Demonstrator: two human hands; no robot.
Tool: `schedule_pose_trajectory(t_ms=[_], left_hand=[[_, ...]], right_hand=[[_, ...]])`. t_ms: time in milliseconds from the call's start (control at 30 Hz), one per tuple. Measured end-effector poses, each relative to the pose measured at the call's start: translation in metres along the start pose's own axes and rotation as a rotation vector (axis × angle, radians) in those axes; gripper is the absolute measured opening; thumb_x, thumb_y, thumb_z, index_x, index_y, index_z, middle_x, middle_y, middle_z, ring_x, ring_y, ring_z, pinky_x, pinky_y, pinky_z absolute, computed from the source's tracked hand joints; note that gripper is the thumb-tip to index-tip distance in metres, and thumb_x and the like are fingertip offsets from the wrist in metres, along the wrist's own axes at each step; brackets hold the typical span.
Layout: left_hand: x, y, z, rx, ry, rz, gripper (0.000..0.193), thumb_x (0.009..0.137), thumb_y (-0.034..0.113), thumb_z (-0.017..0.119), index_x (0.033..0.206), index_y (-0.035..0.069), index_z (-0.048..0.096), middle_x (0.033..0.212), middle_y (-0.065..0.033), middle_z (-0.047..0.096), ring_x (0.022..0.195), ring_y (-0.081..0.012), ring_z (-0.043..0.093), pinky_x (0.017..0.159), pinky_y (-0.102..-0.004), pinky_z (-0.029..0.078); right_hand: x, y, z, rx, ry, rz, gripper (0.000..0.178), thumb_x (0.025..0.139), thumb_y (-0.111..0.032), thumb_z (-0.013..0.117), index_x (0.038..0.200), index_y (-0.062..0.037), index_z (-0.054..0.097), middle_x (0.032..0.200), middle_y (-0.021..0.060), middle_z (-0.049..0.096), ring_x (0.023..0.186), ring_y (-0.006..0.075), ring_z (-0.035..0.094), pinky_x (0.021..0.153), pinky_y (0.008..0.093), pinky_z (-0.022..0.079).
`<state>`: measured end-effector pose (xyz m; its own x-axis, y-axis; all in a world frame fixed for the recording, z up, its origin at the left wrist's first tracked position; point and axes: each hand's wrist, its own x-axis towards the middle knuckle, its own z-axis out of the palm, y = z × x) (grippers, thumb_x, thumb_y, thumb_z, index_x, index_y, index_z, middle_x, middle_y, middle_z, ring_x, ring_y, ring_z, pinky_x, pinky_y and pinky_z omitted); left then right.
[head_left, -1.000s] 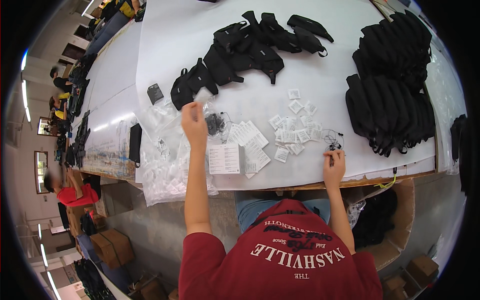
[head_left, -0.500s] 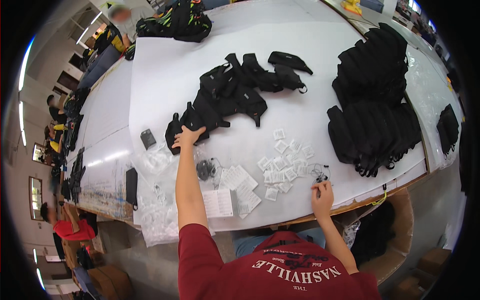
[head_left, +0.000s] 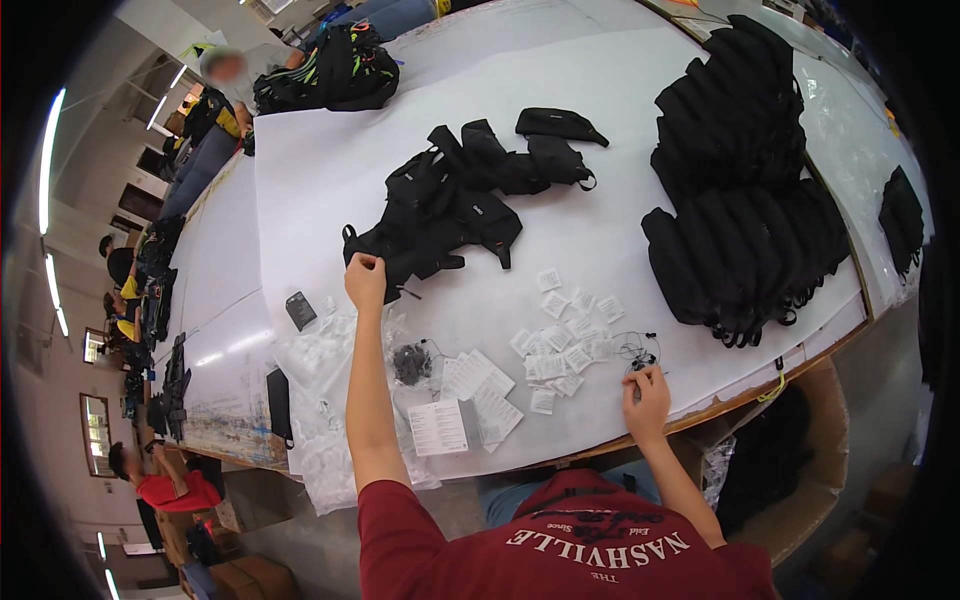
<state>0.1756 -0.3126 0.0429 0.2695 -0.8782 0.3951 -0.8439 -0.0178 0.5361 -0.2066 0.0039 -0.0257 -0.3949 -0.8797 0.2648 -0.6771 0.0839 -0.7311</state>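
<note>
At the black bags (head_left: 470, 212) with left hand (head_left: 366, 281), can't tell if gripping; pinching black cords (head_left: 643, 358) with right hand (head_left: 647, 396) near the tabletop's (head_left: 580, 425) front edge.

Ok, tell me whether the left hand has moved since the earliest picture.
Yes: judged against the white box, the left hand has moved forward, farther from it, and is now at the black pouches.

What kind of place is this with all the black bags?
Probably a bag workshop or small factory: many matching black bags lie in rows, small white packets sit heaped nearby, and someone in a red shirt is beside another long table.
</note>
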Motion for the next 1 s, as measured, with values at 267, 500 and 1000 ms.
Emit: schedule_pose_trajectory(t_ms=[267, 500, 1000], left_hand=[[-0.021, 0.075, 0.033, -0.461, -0.248, 0.157, 0.018, 0.082, 0.018, 0.067, 0.085, 0.000, 0.065, 0.075, -0.0095, 0.066, 0.071, -0.0216, 0.064, 0.070, -0.0305, 0.049], [0.006, 0.040, 0.065, -0.170, -0.180, -0.122, 0.095, 0.064, 0.058, 0.076, 0.138, 0.013, 0.036, 0.145, -0.0229, 0.026, 0.128, -0.0427, 0.031, 0.103, -0.0491, 0.032], [0.029, 0.032, 0.140, 0.124, -0.232, -0.099, 0.124, 0.051, 0.069, 0.076, 0.148, 0.026, 0.012, 0.153, -0.0188, 0.003, 0.138, -0.0455, 0.005, 0.102, -0.0668, 0.013]], right_hand=[[0.000, 0.001, 0.001, 0.062, 0.017, -0.001, 0.006, 0.075, 0.002, 0.058, 0.077, -0.0032, 0.060, 0.082, 0.0075, 0.051, 0.065, 0.0207, 0.053, 0.058, 0.0310, 0.042], [0.093, -0.054, 0.006, 0.280, 0.081, -0.128, 0.018, 0.077, -0.003, 0.061, 0.094, -0.0060, 0.063, 0.100, 0.0116, 0.053, 0.094, 0.0270, 0.054, 0.079, 0.0338, 0.044], [0.435, -0.021, 0.164, -0.238, -0.405, -0.079, 0.125, 0.047, -0.082, 0.066, 0.148, -0.0363, 0.009, 0.154, 0.0203, 0.001, 0.141, 0.0417, -0.001, 0.107, 0.0622, 0.000]])
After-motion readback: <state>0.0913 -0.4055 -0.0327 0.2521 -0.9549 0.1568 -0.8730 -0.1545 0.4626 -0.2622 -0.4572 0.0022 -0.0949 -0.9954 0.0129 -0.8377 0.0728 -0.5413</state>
